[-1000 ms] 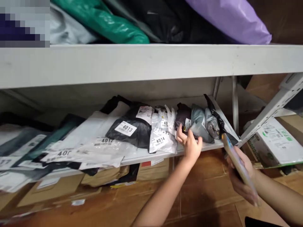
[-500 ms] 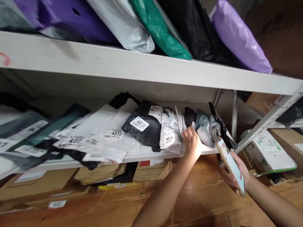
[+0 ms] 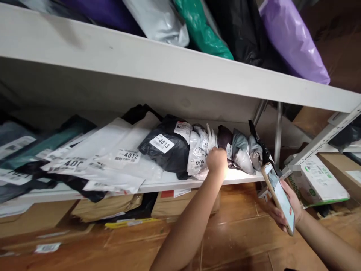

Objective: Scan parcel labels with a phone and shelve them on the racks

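My left hand (image 3: 217,162) reaches onto the lower shelf with its fingers curled at the thin white packets (image 3: 212,137). The back of the hand hides what those fingers grip. Just left of it stands a clear-and-white parcel labelled 4014 (image 3: 194,152), and beyond that a black parcel labelled 4013 (image 3: 175,162). A dark purple-brown parcel (image 3: 225,135) and a grey parcel (image 3: 239,145) are to its right. My right hand (image 3: 293,205) is closed around a smartphone (image 3: 279,197) in a tan case, held tilted in front of the shelf's right end.
The upper shelf's edge (image 3: 175,67) runs above my hands, with plastic mailers such as a lilac one (image 3: 296,41) on it. Parcel 4012 (image 3: 126,155) lies farther left. Cardboard boxes (image 3: 169,205) sit beneath. A white carton (image 3: 321,180) stands beyond the right post.
My left hand has moved left, from beside the dark purple-brown parcel to the thin white packets. The phone stays in my right hand. The view has shifted slightly.
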### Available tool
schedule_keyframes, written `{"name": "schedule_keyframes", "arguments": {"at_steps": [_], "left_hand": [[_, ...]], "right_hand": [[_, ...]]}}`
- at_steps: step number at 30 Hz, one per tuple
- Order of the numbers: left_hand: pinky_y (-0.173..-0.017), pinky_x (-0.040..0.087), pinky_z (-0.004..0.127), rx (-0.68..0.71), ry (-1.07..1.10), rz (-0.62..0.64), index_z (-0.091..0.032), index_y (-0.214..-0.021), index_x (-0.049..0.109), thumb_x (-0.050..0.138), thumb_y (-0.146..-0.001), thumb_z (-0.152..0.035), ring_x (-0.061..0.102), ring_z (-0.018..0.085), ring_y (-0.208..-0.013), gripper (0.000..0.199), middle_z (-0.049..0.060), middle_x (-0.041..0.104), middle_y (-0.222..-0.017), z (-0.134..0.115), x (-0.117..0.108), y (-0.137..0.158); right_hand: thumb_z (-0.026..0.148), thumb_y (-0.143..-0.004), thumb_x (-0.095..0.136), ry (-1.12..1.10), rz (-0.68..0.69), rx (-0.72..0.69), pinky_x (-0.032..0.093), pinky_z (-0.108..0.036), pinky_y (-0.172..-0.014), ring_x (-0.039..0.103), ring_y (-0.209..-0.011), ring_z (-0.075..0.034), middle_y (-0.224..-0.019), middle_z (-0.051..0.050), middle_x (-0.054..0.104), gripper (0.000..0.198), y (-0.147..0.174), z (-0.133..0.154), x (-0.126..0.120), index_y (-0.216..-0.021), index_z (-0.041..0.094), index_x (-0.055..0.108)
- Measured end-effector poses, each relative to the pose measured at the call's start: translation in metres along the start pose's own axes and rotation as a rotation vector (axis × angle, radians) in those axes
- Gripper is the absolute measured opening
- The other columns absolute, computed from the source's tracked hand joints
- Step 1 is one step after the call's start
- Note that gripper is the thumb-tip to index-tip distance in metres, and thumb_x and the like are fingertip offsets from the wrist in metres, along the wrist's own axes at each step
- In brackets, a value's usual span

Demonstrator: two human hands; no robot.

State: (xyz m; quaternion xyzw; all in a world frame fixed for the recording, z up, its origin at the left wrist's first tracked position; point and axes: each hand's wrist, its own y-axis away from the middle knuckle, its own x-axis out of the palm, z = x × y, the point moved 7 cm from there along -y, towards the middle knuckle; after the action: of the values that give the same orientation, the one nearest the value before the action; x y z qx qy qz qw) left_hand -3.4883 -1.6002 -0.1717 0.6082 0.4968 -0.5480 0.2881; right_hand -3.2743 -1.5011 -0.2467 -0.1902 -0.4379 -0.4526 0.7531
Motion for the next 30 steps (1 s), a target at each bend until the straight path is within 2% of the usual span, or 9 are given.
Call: {"name": "schedule_keyframes", "arguments": {"at_steps": [4,7,10,12,15,18,25,28,30], "left_hand": [[-0.077,0.054,0.041,0.116,-0.092,-0.013,-0.007,-0.1,0.07,0.037,-0.087,-0.003,0.064,0.033,-0.1,0.036,0.02,0.067,-0.104,-0.008,0.01,0.006],[-0.09,0.051,0.037,0.232,-0.15,0.008,-0.009,-0.101,0.071,0.039,-0.087,-0.004,0.062,0.028,-0.109,0.035,0.017,0.068,-0.112,-0.008,0.015,0.014],[-0.095,0.051,0.034,0.3,-0.177,0.012,-0.01,-0.121,0.064,0.049,-0.084,-0.009,0.058,0.027,-0.117,0.04,0.014,0.064,-0.127,0.004,0.009,0.017],[-0.092,0.052,0.035,0.302,-0.199,0.014,-0.012,-0.128,0.06,0.053,-0.081,-0.012,0.059,0.027,-0.117,0.047,0.013,0.064,-0.129,0.012,0.004,0.016],[-0.085,0.054,0.036,0.267,-0.234,-0.006,-0.015,-0.126,0.063,0.05,-0.082,-0.014,0.06,0.028,-0.114,0.045,0.01,0.066,-0.125,0.016,0.002,0.017],[-0.087,0.053,0.038,0.233,-0.24,-0.053,-0.012,-0.127,0.062,0.046,-0.084,-0.014,0.061,0.029,-0.112,0.045,0.011,0.066,-0.124,0.013,0.005,0.02],[-0.082,0.053,0.036,0.208,-0.208,0.037,-0.011,-0.122,0.066,0.048,-0.088,-0.025,0.064,0.028,-0.101,0.04,0.014,0.063,-0.12,0.014,0.005,0.018],[-0.08,0.052,0.036,0.196,-0.214,0.082,-0.015,-0.125,0.065,0.048,-0.087,-0.021,0.064,0.027,-0.099,0.042,0.011,0.063,-0.119,0.015,0.003,0.018],[-0.078,0.052,0.036,0.188,-0.222,0.084,-0.017,-0.124,0.064,0.048,-0.086,-0.021,0.063,0.027,-0.101,0.041,0.01,0.063,-0.119,0.014,0.003,0.019]], "right_hand": [[0.084,-0.082,0.04,-0.021,0.01,0.05,0.055,-0.028,-0.051,0.057,-0.05,-0.015,-0.064,-0.005,0.061,0.077,0.001,-0.008,-0.007,-0.074,0.011,0.064],[0.087,-0.079,0.039,-0.038,0.002,0.05,0.055,-0.031,-0.055,0.061,-0.056,-0.018,-0.068,-0.006,0.064,0.079,-0.001,-0.011,-0.012,-0.082,0.012,0.064],[0.088,-0.074,0.044,-0.075,0.02,0.039,0.054,-0.033,-0.057,0.065,-0.062,-0.022,-0.073,-0.009,0.068,0.081,-0.004,-0.014,-0.016,-0.091,0.012,0.064],[0.089,-0.073,0.044,-0.089,0.051,0.064,0.054,-0.036,-0.06,0.066,-0.065,-0.024,-0.077,-0.012,0.069,0.085,-0.005,-0.019,-0.02,-0.093,0.009,0.064],[0.092,-0.073,0.034,-0.099,0.094,0.1,0.054,-0.047,-0.071,0.068,-0.069,-0.028,-0.081,-0.015,0.069,0.092,-0.007,-0.026,-0.026,-0.098,0.008,0.063],[0.094,-0.072,0.03,-0.115,0.122,0.092,0.053,-0.053,-0.077,0.068,-0.07,-0.03,-0.084,-0.016,0.07,0.094,-0.008,-0.028,-0.031,-0.102,0.01,0.06],[0.084,-0.069,0.056,-0.067,0.093,0.024,0.049,-0.054,-0.089,0.07,-0.086,-0.033,-0.095,-0.018,0.071,0.086,-0.016,-0.029,-0.029,-0.11,0.01,0.063],[0.076,-0.067,0.069,0.098,0.044,-0.032,0.049,-0.053,-0.091,0.069,-0.094,-0.032,-0.103,-0.018,0.071,0.077,-0.034,-0.022,-0.023,-0.11,0.012,0.063],[0.065,-0.065,0.079,0.266,-0.012,-0.156,0.051,-0.048,-0.088,0.07,-0.089,-0.028,-0.1,-0.013,0.072,0.068,-0.054,-0.008,-0.018,-0.109,0.015,0.064]]}}
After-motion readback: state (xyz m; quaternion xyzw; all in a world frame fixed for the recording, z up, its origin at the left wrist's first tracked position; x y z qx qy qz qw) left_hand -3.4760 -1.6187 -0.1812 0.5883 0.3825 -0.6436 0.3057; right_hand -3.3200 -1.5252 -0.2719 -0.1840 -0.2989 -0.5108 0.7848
